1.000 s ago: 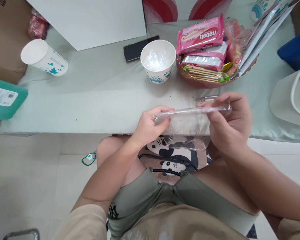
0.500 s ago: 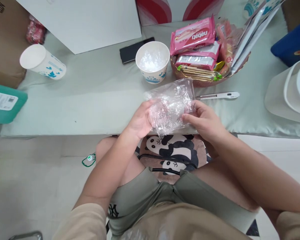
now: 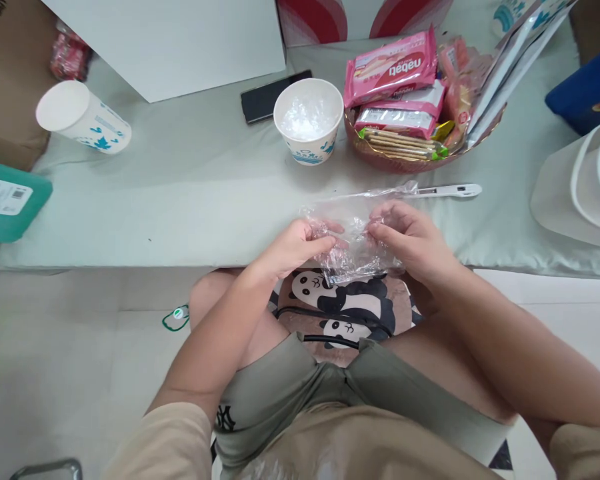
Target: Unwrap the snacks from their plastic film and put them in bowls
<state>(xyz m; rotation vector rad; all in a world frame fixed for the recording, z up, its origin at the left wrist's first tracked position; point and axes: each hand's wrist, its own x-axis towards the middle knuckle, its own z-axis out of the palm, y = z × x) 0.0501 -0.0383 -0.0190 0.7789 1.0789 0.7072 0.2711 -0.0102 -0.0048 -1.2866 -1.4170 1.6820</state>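
Between my two hands is a crinkled clear plastic bag (image 3: 353, 217), held at the table's front edge above my lap. My left hand (image 3: 305, 245) grips its left side, thumb laid over the film. On the right side my right hand (image 3: 405, 230) pinches the film between thumb and fingers. Just beyond the bag stands a paper cup (image 3: 309, 143) with crumpled clear plastic inside. A white utility knife (image 3: 450, 191) lies past my right hand, its left end close to the bag's top edge.
A gold-rimmed bowl (image 3: 405, 163) of packaged snacks stands behind the knife. A black phone (image 3: 260, 103) lies behind the cup. Another paper cup (image 3: 103, 130) lies tipped at left, near a green container (image 3: 15, 217). White bins (image 3: 563, 193) stand at right.
The bag has tilted flatter and lower, its top edge dropping toward me. My left thumb has come over the film, and my right fingers have shifted their pinch.
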